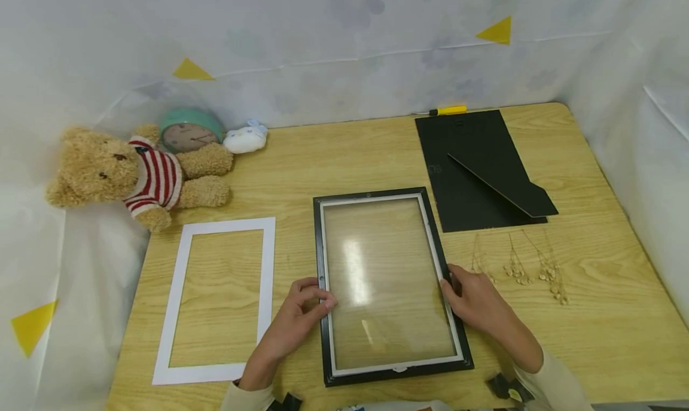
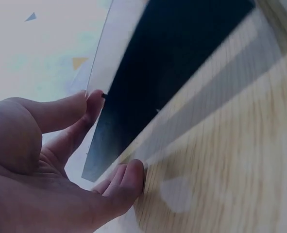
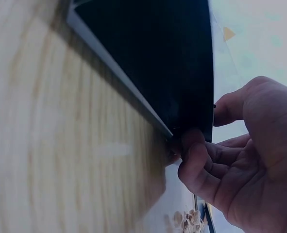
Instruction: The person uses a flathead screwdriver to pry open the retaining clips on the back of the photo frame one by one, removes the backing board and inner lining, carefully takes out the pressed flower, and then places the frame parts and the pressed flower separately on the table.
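Note:
A black picture frame (image 1: 371,377) with a pale inner border lies face down in front of me, a clear pane (image 1: 387,279) over its opening. My left hand (image 1: 301,315) is at the frame's left side, thumb and a fingertip pinching the pane's edge. In the left wrist view that clear pane (image 2: 97,53) stands out past the dark side of the frame (image 2: 148,63). On the opposite side, my right hand (image 1: 479,300) grips the frame's right edge. Its fingers curl at the underside, thumb on top, in the right wrist view (image 3: 230,150).
Left of the frame lies a white mat border (image 1: 215,373). A black backing board (image 1: 468,142) with a stand flap, a yellow-handled screwdriver (image 1: 451,110) and dried flower sprigs (image 1: 549,272) lie to the right. A teddy bear (image 1: 161,171), a green clock (image 1: 191,121) and a white plush (image 1: 246,139) sit back left.

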A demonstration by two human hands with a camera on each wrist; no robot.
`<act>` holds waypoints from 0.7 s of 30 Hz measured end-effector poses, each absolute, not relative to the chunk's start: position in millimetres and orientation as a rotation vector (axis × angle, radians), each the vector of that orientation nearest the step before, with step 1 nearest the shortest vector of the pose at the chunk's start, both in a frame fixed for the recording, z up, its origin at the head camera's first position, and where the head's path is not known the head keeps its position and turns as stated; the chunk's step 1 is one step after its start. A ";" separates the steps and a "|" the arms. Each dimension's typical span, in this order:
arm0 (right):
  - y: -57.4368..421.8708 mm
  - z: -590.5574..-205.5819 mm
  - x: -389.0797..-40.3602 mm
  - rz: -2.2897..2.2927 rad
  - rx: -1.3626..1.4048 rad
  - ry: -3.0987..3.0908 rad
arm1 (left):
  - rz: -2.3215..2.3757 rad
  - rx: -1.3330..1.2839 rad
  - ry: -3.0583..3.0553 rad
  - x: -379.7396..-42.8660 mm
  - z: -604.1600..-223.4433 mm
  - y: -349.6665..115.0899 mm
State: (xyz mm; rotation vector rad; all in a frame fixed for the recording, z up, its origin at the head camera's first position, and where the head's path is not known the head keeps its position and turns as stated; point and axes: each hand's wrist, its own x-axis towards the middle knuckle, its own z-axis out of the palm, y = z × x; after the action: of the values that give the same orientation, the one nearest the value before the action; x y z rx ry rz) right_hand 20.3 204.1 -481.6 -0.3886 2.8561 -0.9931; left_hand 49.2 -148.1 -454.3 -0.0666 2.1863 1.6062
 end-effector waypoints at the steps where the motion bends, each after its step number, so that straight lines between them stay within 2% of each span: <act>1: 204.2 -481.8 20.9 -1.001 -0.392 2.855 | 1.595 -0.072 2.192 49.6 -454.6 -148.1; 12: 201.7 -482.9 29.4 -1.023 -0.401 2.872 | 1.462 -0.074 2.303 52.3 -446.6 -147.0; 21: 199.6 -480.5 31.7 -1.017 -0.372 2.855 | 1.545 0.054 2.182 52.7 -442.8 -150.4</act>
State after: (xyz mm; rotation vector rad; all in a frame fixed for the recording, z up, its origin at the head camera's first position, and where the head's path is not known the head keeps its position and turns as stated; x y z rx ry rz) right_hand 31.7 199.6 -480.5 -0.3715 2.8554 -1.0174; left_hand 52.7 -150.4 -442.8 0.0542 2.1821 1.5451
